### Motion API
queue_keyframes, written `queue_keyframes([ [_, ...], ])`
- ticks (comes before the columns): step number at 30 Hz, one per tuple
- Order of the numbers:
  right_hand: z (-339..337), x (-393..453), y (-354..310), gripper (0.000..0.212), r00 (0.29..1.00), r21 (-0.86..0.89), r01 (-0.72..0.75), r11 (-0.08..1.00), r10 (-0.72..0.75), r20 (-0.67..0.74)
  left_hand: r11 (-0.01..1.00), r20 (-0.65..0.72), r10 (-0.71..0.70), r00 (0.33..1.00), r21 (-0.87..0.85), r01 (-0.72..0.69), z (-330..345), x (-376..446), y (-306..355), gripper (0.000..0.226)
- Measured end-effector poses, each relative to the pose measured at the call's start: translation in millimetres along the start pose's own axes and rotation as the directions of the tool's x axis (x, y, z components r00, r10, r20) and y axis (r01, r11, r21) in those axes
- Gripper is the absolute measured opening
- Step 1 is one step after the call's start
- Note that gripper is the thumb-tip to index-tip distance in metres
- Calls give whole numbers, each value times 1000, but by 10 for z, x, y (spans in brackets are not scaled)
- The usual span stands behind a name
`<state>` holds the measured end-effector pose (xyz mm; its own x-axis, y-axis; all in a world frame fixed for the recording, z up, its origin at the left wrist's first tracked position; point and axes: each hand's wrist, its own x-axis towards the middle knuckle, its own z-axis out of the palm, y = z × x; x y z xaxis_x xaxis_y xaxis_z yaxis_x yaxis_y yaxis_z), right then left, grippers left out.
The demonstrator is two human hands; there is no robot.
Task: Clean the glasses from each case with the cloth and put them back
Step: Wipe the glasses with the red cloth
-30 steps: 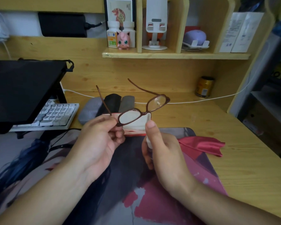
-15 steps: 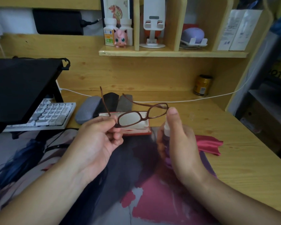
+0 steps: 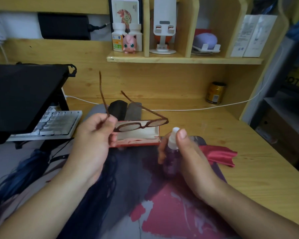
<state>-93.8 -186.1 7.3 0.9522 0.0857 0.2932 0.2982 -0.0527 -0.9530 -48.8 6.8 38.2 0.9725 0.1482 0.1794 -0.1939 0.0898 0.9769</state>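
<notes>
We aim the spray bottle nozzle at the lenses — a light mist only. Our left hand pinches the brown glasses by one temple above the open red case; our right hand wraps the bottle, thumb on top. The cloth lies at three o'clock.

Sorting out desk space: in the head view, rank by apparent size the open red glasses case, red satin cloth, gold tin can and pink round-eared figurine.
1. Open red glasses case
2. Red satin cloth, partly hidden
3. Gold tin can
4. Pink round-eared figurine

Can and figurine stand farther back, so their ranks are unsure.
</notes>
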Motion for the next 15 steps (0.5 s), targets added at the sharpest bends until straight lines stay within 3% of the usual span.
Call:
queue_keyframes([
  [3, 56, -16, 141, 85, 987, 10, -47, 999, 45, 151, 893, 0, 321, 947, 335, -302, -134, 101, -24, 18],
  [5, 59, -32, 163, 86, 980, -36, -88, 995, 93, 178, 782, 50, 479, 876, 429, -452, -223, 151, -2, 18],
  [7, 23, -45, 101, 85, 978, -59, -135, 989, 143, 154, 640, 133, 613, 779, 495, -588, -311, 190, 34, 17],
  [9, -44, -12, 4, 74, 990, -106, -141, 984, 143, 10, 494, 233, 695, 680, 532, -688, -382, 216, 75, 19],
  [11, -127, 72, -57, 53, 983, -178, -59, 982, 26, -179, 386, 323, 735, 597, 525, -759, -420, 222, 107, 20],
  [12, -173, 123, -70, 41, 978, -243, 15, 970, -65, -199, 347, 363, 743, 561, 508, -788, -422, 214, 117, 21],
  [15, -265, 300, 8, 15, 970, -400, 226, 888, -245, 5, 331, 407, 745, 529, 463, -822, -373, 179, 101, 21],
])
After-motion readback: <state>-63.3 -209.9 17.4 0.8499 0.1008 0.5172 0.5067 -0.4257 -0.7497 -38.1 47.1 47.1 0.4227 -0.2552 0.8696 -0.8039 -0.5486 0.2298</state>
